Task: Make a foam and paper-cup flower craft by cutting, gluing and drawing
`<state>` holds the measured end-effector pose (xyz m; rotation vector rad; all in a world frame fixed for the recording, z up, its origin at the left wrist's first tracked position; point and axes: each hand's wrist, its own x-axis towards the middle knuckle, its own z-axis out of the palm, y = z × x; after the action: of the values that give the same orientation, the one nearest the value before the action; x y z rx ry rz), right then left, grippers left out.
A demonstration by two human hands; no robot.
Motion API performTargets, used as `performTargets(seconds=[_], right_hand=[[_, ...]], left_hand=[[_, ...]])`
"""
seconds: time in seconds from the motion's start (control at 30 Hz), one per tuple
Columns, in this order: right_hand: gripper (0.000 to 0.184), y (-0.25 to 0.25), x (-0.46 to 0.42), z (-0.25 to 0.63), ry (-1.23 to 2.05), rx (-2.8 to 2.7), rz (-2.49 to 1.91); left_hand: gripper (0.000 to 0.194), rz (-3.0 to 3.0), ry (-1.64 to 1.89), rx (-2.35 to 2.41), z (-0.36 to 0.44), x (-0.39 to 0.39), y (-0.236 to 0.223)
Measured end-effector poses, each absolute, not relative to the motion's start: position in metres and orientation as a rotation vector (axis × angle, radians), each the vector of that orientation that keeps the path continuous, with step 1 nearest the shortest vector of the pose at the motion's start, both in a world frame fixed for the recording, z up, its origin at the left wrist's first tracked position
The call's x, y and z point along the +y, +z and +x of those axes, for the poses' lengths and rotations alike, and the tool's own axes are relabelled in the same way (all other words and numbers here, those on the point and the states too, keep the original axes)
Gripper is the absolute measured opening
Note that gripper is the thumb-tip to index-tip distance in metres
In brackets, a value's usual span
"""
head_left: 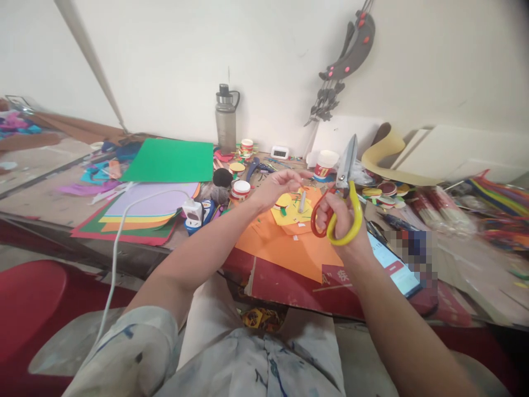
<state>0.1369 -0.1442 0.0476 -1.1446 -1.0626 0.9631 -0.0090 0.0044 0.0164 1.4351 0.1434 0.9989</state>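
My right hand [345, 220] is wrapped round the handles of a pair of scissors [347, 160], one loop red and the other yellow. The blades point up and look closed together. Left of them, my left hand [279, 187] reaches over the work spot with its fingertips drawn together in a pinch. Whatever sits between those fingertips is too small to make out. Below it lie yellow paper [291, 216] with small scraps, a little round yellow-topped piece [284, 200] and a pale stick-like piece [302, 202]. Orange paper [285, 248] spreads underneath on a red board [281, 281].
Coloured sheets with a green one [173, 160] on top lie left, near a power strip [199, 215] with a white cable. A bottle [226, 118], a paper cup [325, 164] and a small clock [280, 153] stand at the back. A phone [394, 264] lies right.
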Motion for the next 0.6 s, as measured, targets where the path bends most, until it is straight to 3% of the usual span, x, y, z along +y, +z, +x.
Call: performTargets(seconds=[0.1, 0.3, 0.53, 0.6], right_hand=[[0.056, 0.050, -0.134, 0.126, 0.904, -0.914, -1.076], [0.053, 0.048, -0.128, 0.117, 0.884, -0.908, -1.026], [0.054, 0.037, -0.113, 0.129, 0.698, -0.868, -0.919], [0.052, 0.032, -0.111, 0.136, 0.616, -0.917, -0.946]], left_hand=[[0.035, 1.684, 1.095, 0.078, -0.009, -0.002, 0.022], [0.030, 1.846, 1.239, 0.040, -0.010, -0.012, 0.030], [0.031, 2.007, 1.237, -0.040, -0.006, 0.009, 0.018], [0.039, 1.940, 1.146, 0.011, -0.008, 0.012, 0.015]])
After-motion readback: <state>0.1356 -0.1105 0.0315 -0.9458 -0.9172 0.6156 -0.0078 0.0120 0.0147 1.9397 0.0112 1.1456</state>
